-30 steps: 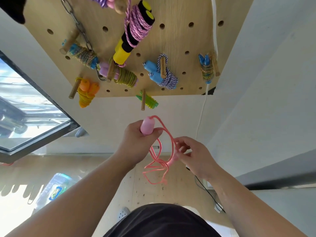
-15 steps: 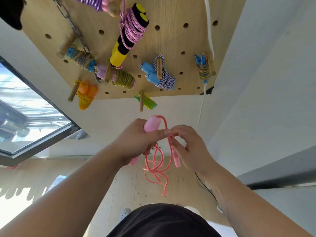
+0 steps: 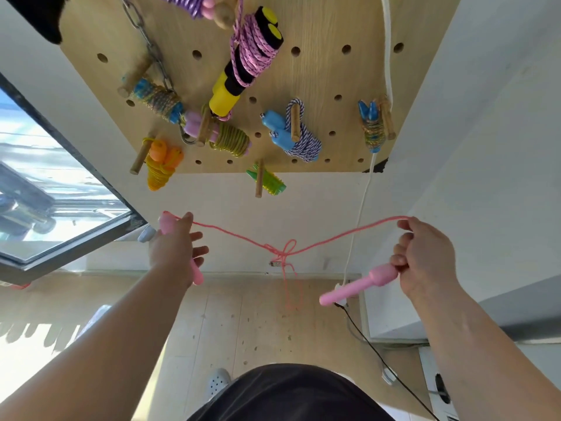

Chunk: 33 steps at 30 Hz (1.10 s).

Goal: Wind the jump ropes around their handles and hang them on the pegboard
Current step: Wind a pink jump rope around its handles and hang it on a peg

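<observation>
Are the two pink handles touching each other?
Apart. The head view shows the left hand gripping the left handle, the right hand gripping the right handle, a knotted pink rope stretched between them.

Pink jump rope (image 3: 334,240), tan pegboard (image 3: 328,71)

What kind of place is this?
Probably an indoor room, home or small gym corner: a wooden pegboard on a white wall with wound jump ropes on pegs, a window beside it, and a pale wood floor. The left hand and right hand hold a pink jump rope.
</observation>
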Available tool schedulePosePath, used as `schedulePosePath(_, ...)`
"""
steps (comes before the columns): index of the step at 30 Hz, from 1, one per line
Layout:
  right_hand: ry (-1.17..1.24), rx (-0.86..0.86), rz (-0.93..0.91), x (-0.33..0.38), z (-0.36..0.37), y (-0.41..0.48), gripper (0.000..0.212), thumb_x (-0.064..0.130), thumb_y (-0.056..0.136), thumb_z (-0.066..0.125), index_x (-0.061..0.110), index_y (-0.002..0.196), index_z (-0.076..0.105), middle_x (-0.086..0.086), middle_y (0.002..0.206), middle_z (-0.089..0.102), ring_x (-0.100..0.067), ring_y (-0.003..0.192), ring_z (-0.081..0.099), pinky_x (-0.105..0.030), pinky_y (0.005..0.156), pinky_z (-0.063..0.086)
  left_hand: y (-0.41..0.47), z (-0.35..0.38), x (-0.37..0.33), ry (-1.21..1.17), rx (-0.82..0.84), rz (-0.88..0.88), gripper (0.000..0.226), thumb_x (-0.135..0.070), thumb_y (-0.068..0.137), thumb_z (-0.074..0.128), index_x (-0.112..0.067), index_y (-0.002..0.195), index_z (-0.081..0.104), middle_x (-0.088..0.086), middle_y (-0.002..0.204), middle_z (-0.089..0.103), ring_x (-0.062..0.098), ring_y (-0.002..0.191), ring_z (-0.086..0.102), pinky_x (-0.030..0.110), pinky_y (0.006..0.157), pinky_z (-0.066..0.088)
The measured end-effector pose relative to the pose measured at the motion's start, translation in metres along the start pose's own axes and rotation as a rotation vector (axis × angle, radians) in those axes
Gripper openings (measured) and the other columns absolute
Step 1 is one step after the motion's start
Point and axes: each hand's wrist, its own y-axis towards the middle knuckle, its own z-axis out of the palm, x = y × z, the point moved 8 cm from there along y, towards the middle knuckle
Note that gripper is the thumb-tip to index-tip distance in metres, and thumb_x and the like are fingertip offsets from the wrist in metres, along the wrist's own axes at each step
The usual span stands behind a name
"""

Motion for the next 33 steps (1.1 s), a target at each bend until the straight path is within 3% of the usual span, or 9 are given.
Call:
schedulePosePath(7, -0.163, -0.046, 0.016, -0.016, -0.005, 0.007, 0.026, 0.008, 0.1, 0.044, 0.015, 0.081, 0.06, -0.001, 0.058, 0.036, -0.012, 0.043, 0.03, -0.012, 0.038, 0.02, -0.023, -0.006, -0.028, 0.003, -0.074, 0.246, 0.023, -0.041, 0.095, 0.063, -0.028, 0.114, 0.066, -0.001, 0.108, 0.071, 0.02, 0.07, 0.07, 0.031, 0.058, 0.051)
schedulePosePath(12, -0.731, -0.01, -0.049, -0.033, -0.014, 0.03, 0.024, 0.014, 0.092, 0.05, 0.004, 0.077, 0.066, -0.01, 0.064, 0.06, -0.019, 0.054, 0.057, -0.023, 0.056, 0.046, -0.069, 0.035, -0.068, -0.014, 0.366, 0.382, 0.018, -0.024, 0.104, 0.054, -0.008, 0.102, 0.062, 0.01, 0.096, 0.077, 0.033, 0.097, 0.073, 0.045, 0.085, 0.058)
schedulePosePath(15, -0.948, 0.129, -0.022, -0.071, -0.007, 0.037, 0.023, 0.022, 0.092, 0.053, 0.008, 0.076, 0.063, -0.01, 0.075, 0.064, -0.025, 0.069, 0.055, -0.036, 0.069, 0.042, -0.109, 0.073, -0.077, -0.101, 0.588, 0.26, 0.022, -0.026, 0.103, 0.054, -0.005, 0.095, 0.052, 0.013, 0.069, 0.062, 0.034, 0.07, 0.069, 0.049, 0.073, 0.061)
schedulePosePath(17, -1.135, 0.307, 0.025, -0.104, 0.007, 0.034, 0.016, 0.028, 0.089, 0.059, 0.015, 0.098, 0.06, -0.003, 0.089, 0.065, -0.022, 0.082, 0.06, -0.035, 0.077, 0.046, -0.127, 0.096, -0.083, -0.115, 0.661, 0.217, 0.029, -0.03, 0.102, 0.056, -0.01, 0.082, 0.048, 0.008, 0.058, 0.044, 0.024, 0.051, 0.051, 0.039, 0.057, 0.055)
schedulePosePath(20, -1.41, 0.625, -0.011, -0.152, 0.039, 0.022, 0.107, 0.066, 0.06, 0.07, 0.036, 0.153, 0.026, -0.012, 0.139, 0.053, -0.03, 0.138, 0.043, -0.047, 0.118, 0.029, -0.146, 0.12, -0.097, -0.139, 0.734, 0.181, 0.036, -0.036, 0.1, 0.059, -0.017, 0.075, 0.042, 0.002, 0.056, 0.029, 0.016, 0.046, 0.03, 0.026, 0.047, 0.034)
schedulePosePath(22, -1.43, 0.85, -0.146, -0.171, 0.073, 0.002, 0.131, 0.086, 0.05, 0.066, 0.045, 0.158, 0.005, -0.005, 0.164, 0.023, -0.028, 0.152, 0.021, -0.051, 0.123, 0.02, -0.157, 0.132, -0.107, -0.166, 0.78, 0.187, 0.036, -0.039, 0.1, 0.058, -0.019, 0.074, 0.043, 0.001, 0.055, 0.028, 0.015, 0.046, 0.028, 0.024, 0.047, 0.031)
schedulePosePath(25, -1.318, 1.107, -0.121, -0.196, 0.108, -0.035, 0.08, 0.062, 0.084, 0.069, 0.039, 0.152, 0.036, 0.004, 0.156, 0.043, -0.019, 0.142, 0.041, -0.042, 0.117, 0.034, -0.163, 0.137, -0.127, -0.25, 0.774, 0.235, 0.037, -0.041, 0.099, 0.059, -0.018, 0.073, 0.044, 0.0, 0.055, 0.029, 0.015, 0.046, 0.029, 0.024, 0.048, 0.033)
schedulePosePath(28, -1.347, 1.096, -0.076, -0.215, 0.107, -0.037, 0.018, 0.034, 0.1, 0.059, 0.025, 0.114, 0.066, 0.006, 0.104, 0.066, -0.015, 0.1, 0.062, -0.034, 0.094, 0.049, -0.155, 0.124, -0.145, -0.314, 0.69, 0.297, 0.039, -0.042, 0.099, 0.06, -0.018, 0.072, 0.045, 0.0, 0.055, 0.031, 0.014, 0.047, 0.03, 0.025, 0.048, 0.033)
schedulePosePath(33, -1.458, 0.93, 0.025, -0.225, 0.061, 0.004, 0.02, 0.034, 0.1, 0.058, 0.024, 0.084, 0.052, 0.003, 0.076, 0.055, -0.014, 0.068, 0.049, -0.029, 0.065, 0.042, -0.13, 0.075, -0.176, -0.456, 0.525, 0.432, 0.043, -0.041, 0.103, 0.052, -0.019, 0.068, 0.041, -0.002, 0.054, 0.028, 0.012, 0.046, 0.027, 0.024, 0.048, 0.029)
